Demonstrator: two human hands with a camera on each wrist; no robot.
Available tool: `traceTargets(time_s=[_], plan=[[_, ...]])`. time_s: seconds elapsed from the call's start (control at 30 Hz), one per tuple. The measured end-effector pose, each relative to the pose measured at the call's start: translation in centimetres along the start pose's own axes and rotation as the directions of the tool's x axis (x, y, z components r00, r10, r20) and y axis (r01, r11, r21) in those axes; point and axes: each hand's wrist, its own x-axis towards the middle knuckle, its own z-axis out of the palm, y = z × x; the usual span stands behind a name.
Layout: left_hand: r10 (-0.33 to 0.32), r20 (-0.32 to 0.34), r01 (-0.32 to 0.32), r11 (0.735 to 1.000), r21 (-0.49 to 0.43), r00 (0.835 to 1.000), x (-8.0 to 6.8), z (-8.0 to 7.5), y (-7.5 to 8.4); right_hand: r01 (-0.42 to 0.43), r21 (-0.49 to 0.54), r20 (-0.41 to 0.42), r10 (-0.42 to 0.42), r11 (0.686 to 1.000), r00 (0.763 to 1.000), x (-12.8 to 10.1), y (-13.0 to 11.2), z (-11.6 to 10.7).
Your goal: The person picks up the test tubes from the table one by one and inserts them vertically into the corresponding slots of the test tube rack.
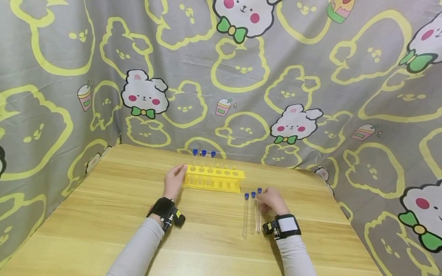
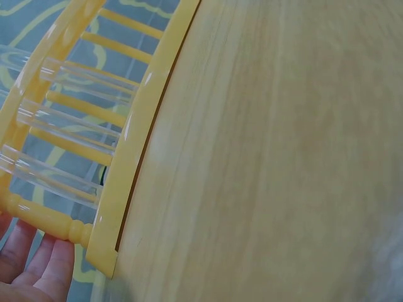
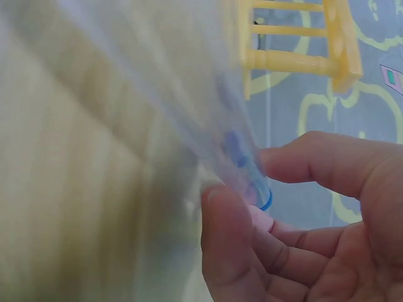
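A yellow test tube rack point(image 1: 241, 174) stands upright, with three blue-capped test tubes point(image 1: 204, 152) in its left holes. My left hand point(image 1: 173, 183) grips the rack's left end; in the left wrist view its fingers point(image 2: 58, 267) lie against the end post point(image 2: 47, 220). Right of the rack, my right hand point(image 1: 273, 200) pinches a clear test tube point(image 1: 258, 222) near its blue cap. In the right wrist view thumb and fingers lie on both sides of this tube point(image 3: 182, 107), which is blurred up close. Two more capped tubes point(image 1: 245, 218) lie just left of it.
Everything is on a wood-grain table point(image 1: 207, 245). A grey patterned curtain point(image 1: 193, 50) encloses its back and sides. Black straps with small cameras point(image 1: 179, 217) are on both wrists. The rack's three right holes hold no tubes.
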Motion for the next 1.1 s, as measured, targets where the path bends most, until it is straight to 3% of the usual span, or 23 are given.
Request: traceTargets(time_s=[0.2,0.63,1.1], plan=[[0.006,0.0,-0.006,1.0,0.0,1.0,-0.1,0.0,0.0,0.02,0.052,-0.011,-0.019,0.998,1.0,-0.4,-0.4,-1.2],[0.004,0.002,-0.004,1.0,-0.014,1.0,-0.1,-0.1,0.0,0.083,0.078,-0.122,-0.073,0.994,0.99,-1.3,-1.7,-2.4],[0.002,0.001,-0.002,1.0,-0.002,1.0,0.0,0.0,0.0,0.186,0.077,-0.254,-0.161,0.979,0.954,-1.7,-3.5,-4.0]])
